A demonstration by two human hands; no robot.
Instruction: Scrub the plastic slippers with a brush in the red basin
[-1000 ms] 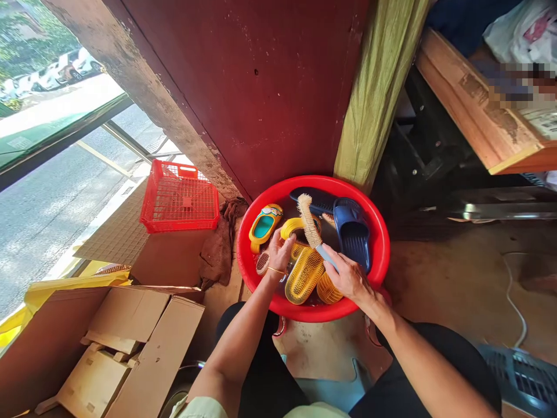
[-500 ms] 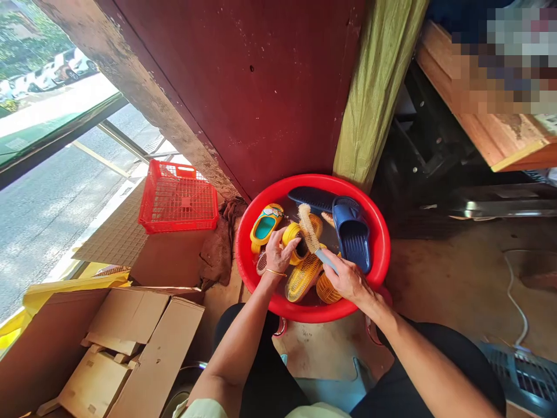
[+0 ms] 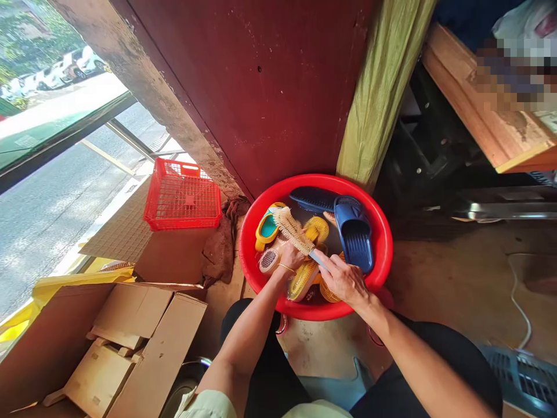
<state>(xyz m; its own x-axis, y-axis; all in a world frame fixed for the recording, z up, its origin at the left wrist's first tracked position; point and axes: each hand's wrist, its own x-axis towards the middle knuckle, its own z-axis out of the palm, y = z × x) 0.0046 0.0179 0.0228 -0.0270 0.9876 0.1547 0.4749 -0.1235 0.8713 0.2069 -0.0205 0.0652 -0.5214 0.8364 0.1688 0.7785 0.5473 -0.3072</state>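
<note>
A red basin (image 3: 381,232) holds water and several shoes. My right hand (image 3: 346,281) grips the blue-grey handle of a brush (image 3: 290,228), whose pale bristles reach over the basin's left half. Under the brush, my left hand (image 3: 292,255) is down among the shoes, its fingers mostly hidden. Beside it lie a pale sole with a mesh patch (image 3: 268,259) and a yellow sandal (image 3: 301,281). The yellow and teal shoe (image 3: 266,227) is at the left wall. On the right sits a blue slipper (image 3: 354,235), with a dark sole (image 3: 313,198) behind.
Left of the basin are a red crate (image 3: 185,197), a brown cloth (image 3: 221,247) and an open cardboard box (image 3: 161,354). A maroon panel (image 3: 261,98) and a green curtain (image 3: 374,98) stand behind. A blue-grey stool (image 3: 337,390) is below.
The brush has swung left over the shoes. My left hand has moved right and lower, and the round yellow shoe it touched is no longer clearly visible.
</note>
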